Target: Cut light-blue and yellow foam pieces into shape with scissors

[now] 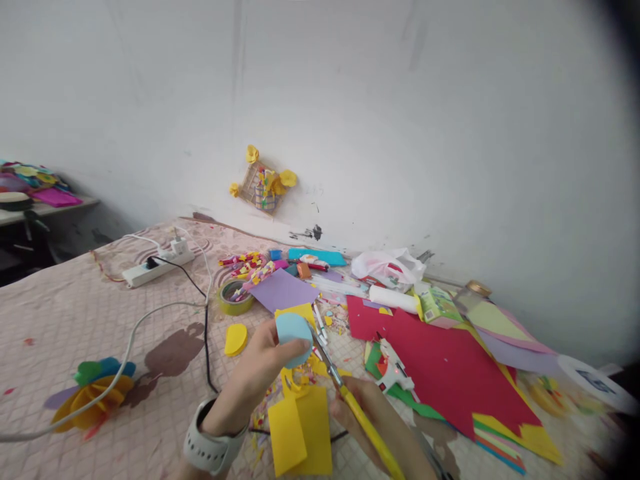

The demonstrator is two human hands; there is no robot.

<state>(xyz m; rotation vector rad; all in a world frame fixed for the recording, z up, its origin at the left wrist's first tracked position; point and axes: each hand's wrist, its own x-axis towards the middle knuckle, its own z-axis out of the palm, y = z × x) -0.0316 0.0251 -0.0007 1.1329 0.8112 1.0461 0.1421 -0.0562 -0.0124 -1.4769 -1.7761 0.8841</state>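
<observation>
My left hand (267, 360), wearing a white wristwatch (213, 443), pinches a light blue paper piece (293, 333) with rounded edges between thumb and fingers. From the lower right, my right hand (367, 413) grips a pair of scissors (357, 413) with a yellow handle. The scissors' metal blades meet the right edge of the blue paper; whether they are cutting into it I cannot tell. Below the hands lie yellow paper sheets (305, 433) and small yellow scraps. A rounded yellow paper piece (235, 339) rests left of my left hand.
A white power strip (159, 268) and its cables cross the table's left side, near a paper flower (95, 400). A roll of tape (235, 297) and purple paper (285, 290) lie behind. Rightward are a glue gun (395, 370), red paper (445, 360) and a glass jar (473, 297).
</observation>
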